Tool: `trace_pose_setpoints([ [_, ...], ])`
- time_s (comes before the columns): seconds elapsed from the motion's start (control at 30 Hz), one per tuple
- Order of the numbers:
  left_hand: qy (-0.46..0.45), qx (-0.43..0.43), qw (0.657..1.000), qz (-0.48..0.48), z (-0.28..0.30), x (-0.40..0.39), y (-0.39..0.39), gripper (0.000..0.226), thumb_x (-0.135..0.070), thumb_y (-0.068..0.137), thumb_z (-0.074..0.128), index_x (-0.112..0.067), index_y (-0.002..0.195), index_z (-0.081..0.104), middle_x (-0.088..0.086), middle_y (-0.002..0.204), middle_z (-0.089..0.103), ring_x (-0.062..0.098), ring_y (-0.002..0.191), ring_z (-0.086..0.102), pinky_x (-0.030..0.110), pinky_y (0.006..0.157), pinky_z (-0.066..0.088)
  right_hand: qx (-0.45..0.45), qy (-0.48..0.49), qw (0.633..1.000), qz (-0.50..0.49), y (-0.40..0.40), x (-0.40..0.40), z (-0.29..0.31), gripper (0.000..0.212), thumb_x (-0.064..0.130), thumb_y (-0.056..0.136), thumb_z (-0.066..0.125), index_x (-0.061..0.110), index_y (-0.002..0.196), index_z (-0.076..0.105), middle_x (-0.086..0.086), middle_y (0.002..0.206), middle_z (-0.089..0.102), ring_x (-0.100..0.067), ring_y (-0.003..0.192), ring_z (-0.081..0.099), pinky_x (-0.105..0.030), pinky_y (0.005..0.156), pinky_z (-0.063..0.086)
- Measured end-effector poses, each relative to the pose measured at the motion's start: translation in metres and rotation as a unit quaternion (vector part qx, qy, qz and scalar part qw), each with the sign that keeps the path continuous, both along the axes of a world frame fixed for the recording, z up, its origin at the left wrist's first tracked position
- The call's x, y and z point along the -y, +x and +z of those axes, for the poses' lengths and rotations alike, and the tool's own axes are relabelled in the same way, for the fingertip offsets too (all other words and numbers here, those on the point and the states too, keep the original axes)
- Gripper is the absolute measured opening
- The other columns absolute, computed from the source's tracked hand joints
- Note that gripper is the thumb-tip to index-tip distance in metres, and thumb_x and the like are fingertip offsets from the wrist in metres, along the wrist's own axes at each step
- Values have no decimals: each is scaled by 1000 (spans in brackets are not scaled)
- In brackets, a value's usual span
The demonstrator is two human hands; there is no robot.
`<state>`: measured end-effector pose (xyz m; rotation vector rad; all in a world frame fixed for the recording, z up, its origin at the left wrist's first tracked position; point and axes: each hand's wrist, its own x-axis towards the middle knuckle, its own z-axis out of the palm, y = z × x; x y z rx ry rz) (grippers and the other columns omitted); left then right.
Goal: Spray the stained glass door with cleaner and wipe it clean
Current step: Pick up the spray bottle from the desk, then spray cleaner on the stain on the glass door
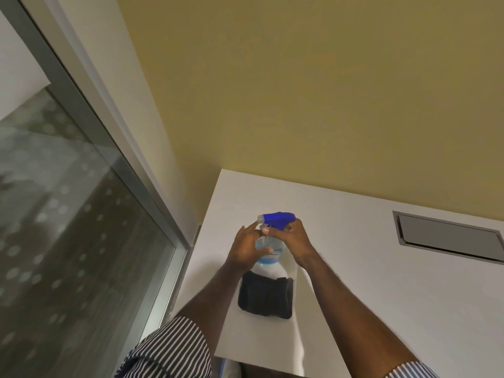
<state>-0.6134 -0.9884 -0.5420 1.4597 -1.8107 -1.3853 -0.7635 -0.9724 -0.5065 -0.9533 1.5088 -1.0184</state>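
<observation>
A clear spray bottle [268, 253] with pale blue liquid and a blue trigger head [278, 217] stands upright on a white desk top [368, 282]. My right hand [293, 241] grips the bottle's neck just under the trigger head. My left hand [246, 248] wraps the bottle's body from the left, its index finger reaching up toward the white nozzle. A folded dark cloth [266, 294] lies on the desk just in front of the bottle. The glass door [68, 227], dotted with pale spots, fills the left side in a grey metal frame [90, 113].
A yellow wall [300, 91] rises behind the desk. A grey metal hatch [447, 236] is set flush in the desk top at the right. White trim runs between the door frame and the wall. My striped sleeves show at the bottom edge.
</observation>
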Motion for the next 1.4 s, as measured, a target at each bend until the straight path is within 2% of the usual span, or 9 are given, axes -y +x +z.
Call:
trace_pose_setpoints([
  [0.17, 2, 30, 999, -15, 7, 1, 2, 52, -36, 85, 81, -33, 130, 56, 0, 144, 59, 23, 133, 54, 54, 119, 38, 7, -14, 1000, -8, 1, -2, 5, 29, 9, 87, 77, 9, 114, 68, 3, 94, 74, -4, 84, 72, -17, 72, 55],
  [0.3, 2, 31, 999, -19, -20, 12, 6, 70, -59, 69, 81, -35, 132, 59, -5, 146, 58, 22, 134, 55, 52, 108, 51, 16, -32, 999, -15, 0, -1, 15, 38, 11, 87, 77, 2, 122, 66, -12, 107, 74, -21, 97, 72, -24, 78, 56],
  [0.4, 18, 6, 1000, -18, 23, 6, 7, 62, -39, 75, 87, -29, 132, 63, -7, 141, 61, 16, 126, 59, 40, 107, 52, 28, -58, 998, -18, 0, 0, 31, 45, 12, 82, 82, 2, 123, 67, -18, 112, 75, -32, 105, 70, -30, 87, 59],
  [0.5, 49, -34, 998, -18, 40, 6, 10, 49, -22, 81, 85, -19, 127, 67, -9, 122, 66, 10, 109, 62, 18, 88, 51, 43, -98, 994, -15, 3, -3, 60, 46, 19, 76, 81, 4, 118, 70, -13, 102, 76, -29, 96, 71, -34, 88, 58],
  [0.63, 39, -82, 996, -13, 67, 3, 13, 45, -21, 79, 87, -17, 121, 72, -5, 115, 73, 15, 106, 69, 23, 85, 58, 57, -155, 986, -4, 6, -7, 103, 32, 14, 76, 79, 3, 105, 71, -5, 84, 71, -25, 78, 68, -30, 76, 57],
  [0.73, 18, -127, 992, -5, 91, -5, 11, 38, -16, 83, 84, -15, 119, 72, -6, 108, 74, 2, 96, 70, 13, 74, 56, 48, -181, 982, -5, 7, -10, 132, 29, 16, 76, 80, 1, 100, 71, -6, 81, 71, -25, 74, 68, -32, 75, 57],
  [0.9, -12, -186, 982, 10, 134, -24, 7, 33, -12, 87, 78, -12, 120, 72, 2, 115, 74, 15, 103, 72, 26, 84, 61, 53, -228, 972, 14, 9, -23, 181, 14, 14, 80, 79, 14, 92, 72, -2, 77, 71, -25, 73, 68, -44, 81, 58],
  [1.1, 0, -221, 975, -23, 185, -51, 12, 34, -8, 93, 71, -6, 127, 68, 8, 119, 74, 18, 107, 71, 32, 92, 58, 102, -242, 959, 109, 9, -42, 244, 32, 12, 83, 74, 8, 114, 68, -8, 99, 75, -28, 88, 72, -41, 80, 60],
  [1.4, 8, -181, 981, -62, 244, -108, 37, 39, -35, 78, 77, -29, 117, 74, -8, 116, 76, 11, 110, 70, 30, 97, 56, 131, -225, 928, 267, 22, -88, 301, 8, 13, 95, 61, 5, 94, 64, -12, 88, 62, -27, 84, 64, -37, 71, 57],
])
